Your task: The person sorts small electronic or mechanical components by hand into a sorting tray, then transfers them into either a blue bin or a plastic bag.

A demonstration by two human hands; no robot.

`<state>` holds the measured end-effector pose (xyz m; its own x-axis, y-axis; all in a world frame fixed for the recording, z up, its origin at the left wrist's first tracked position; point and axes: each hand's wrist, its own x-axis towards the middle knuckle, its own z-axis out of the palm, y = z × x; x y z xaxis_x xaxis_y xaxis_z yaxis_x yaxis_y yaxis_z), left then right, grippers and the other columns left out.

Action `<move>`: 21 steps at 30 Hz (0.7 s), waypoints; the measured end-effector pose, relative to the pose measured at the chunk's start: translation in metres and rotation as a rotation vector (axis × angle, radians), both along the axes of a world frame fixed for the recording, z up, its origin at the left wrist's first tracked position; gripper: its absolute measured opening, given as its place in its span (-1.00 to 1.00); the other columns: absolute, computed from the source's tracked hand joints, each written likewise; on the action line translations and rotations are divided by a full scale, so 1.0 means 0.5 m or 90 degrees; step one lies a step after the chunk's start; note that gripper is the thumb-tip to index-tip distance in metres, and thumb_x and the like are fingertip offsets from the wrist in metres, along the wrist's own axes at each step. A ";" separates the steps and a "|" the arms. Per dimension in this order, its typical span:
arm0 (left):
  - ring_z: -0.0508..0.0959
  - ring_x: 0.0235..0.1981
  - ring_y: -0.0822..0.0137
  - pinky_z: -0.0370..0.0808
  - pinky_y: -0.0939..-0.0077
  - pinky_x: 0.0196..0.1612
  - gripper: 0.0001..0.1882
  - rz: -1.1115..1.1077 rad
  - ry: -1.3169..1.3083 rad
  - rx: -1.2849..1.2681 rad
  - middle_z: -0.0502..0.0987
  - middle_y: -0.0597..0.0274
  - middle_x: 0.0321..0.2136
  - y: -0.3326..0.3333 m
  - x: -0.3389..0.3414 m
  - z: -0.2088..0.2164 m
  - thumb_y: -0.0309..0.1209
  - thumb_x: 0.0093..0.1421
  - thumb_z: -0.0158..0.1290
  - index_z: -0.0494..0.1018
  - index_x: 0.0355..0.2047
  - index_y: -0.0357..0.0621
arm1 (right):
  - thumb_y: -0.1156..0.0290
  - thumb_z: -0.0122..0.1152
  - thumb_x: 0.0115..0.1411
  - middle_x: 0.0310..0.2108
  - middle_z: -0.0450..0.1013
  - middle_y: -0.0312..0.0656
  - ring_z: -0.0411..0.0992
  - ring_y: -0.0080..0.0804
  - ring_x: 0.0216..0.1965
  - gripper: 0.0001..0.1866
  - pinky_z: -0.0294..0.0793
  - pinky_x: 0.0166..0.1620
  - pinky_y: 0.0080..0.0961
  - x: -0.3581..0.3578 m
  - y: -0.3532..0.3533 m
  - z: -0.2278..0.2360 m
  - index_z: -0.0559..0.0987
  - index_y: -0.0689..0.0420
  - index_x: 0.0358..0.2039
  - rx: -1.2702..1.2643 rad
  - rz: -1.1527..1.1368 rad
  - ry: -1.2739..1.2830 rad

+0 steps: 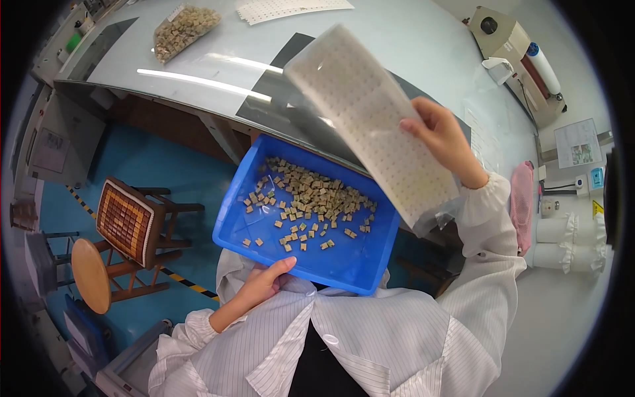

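A blue plastic tray (228, 221) is tilted against the table edge and close to my body. Many small tan, block-like parts (317, 195) lie loose in it, heaped toward its far side. My left hand (264, 281) grips the tray's near rim, thumb on top and fingers underneath. My right hand (440, 135) is raised over the tray's right side and pinches a long white perforated sheet (370, 112) by its right edge. The sheet slants across the tray's far right corner and looks wrapped in clear plastic film. Its far end is slightly blurred.
On the pale table (198, 106) lie a clear bag of similar tan parts (185, 32) and another perforated white sheet (291, 8). A dark mat (264, 99) is under the raised sheet. A machine with a roller (509, 53) stands far right; stools (92, 274) are left.
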<state>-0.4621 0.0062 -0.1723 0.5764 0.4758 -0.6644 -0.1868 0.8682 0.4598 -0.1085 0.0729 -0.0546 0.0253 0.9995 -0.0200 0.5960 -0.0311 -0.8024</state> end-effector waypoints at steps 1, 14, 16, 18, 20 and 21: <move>0.38 0.00 0.33 0.32 0.42 0.09 -0.33 0.002 0.003 -0.002 0.32 0.18 -0.01 -0.002 -0.006 0.001 -0.34 0.08 0.14 0.07 0.14 -0.16 | 0.32 0.13 0.19 -0.45 0.42 -0.36 0.32 -0.73 -0.42 -0.73 0.31 -0.31 -0.74 0.013 0.006 0.004 0.45 0.30 -0.26 0.010 -0.017 0.037; 0.28 0.09 0.19 0.21 0.23 0.17 -0.30 0.147 -0.012 -0.053 0.24 0.12 0.06 -0.051 -0.162 0.032 -0.42 0.02 0.08 0.03 0.16 -0.16 | 0.35 0.12 0.18 -0.34 0.48 -0.07 0.46 -0.54 -0.40 -0.61 0.45 -0.33 -0.65 0.278 0.004 -0.113 0.40 0.45 -0.13 -0.060 -0.317 0.265; 0.28 0.09 0.17 0.19 0.22 0.18 -0.28 0.168 -0.015 -0.032 0.24 0.11 0.06 -0.042 -0.186 0.052 -0.42 -0.01 0.09 0.03 0.16 -0.17 | 0.33 0.09 0.19 -0.31 0.48 -0.09 0.46 -0.49 -0.34 -0.62 0.43 -0.29 -0.62 0.274 0.025 -0.113 0.42 0.42 -0.13 -0.058 -0.346 0.146; 0.27 0.10 0.08 0.17 0.14 0.19 -0.19 0.164 0.081 0.078 0.24 0.04 0.08 -0.038 -0.216 0.068 -0.29 -0.09 0.12 0.03 0.16 -0.19 | 0.32 0.09 0.19 -0.30 0.48 -0.13 0.44 -0.49 -0.32 -0.62 0.42 -0.27 -0.59 0.336 0.009 -0.119 0.43 0.38 -0.12 0.061 -0.366 -0.065; 0.30 0.08 0.09 0.21 0.14 0.17 -0.20 0.204 0.076 0.123 0.26 0.05 0.06 -0.019 -0.237 0.082 -0.29 -0.10 0.13 0.05 0.15 -0.19 | 0.30 0.07 0.20 -0.28 0.46 -0.17 0.42 -0.49 -0.28 -0.63 0.41 -0.22 -0.57 0.311 0.014 -0.102 0.43 0.31 -0.08 0.202 -0.347 -0.203; 0.32 0.06 0.09 0.24 0.15 0.15 -0.20 0.238 0.072 0.164 0.28 0.07 0.04 -0.006 -0.246 0.095 -0.29 -0.11 0.13 0.07 0.14 -0.19 | 0.29 0.05 0.21 -0.27 0.45 -0.17 0.41 -0.49 -0.27 -0.62 0.41 -0.20 -0.58 0.250 0.003 -0.063 0.42 0.29 -0.06 0.234 -0.308 -0.130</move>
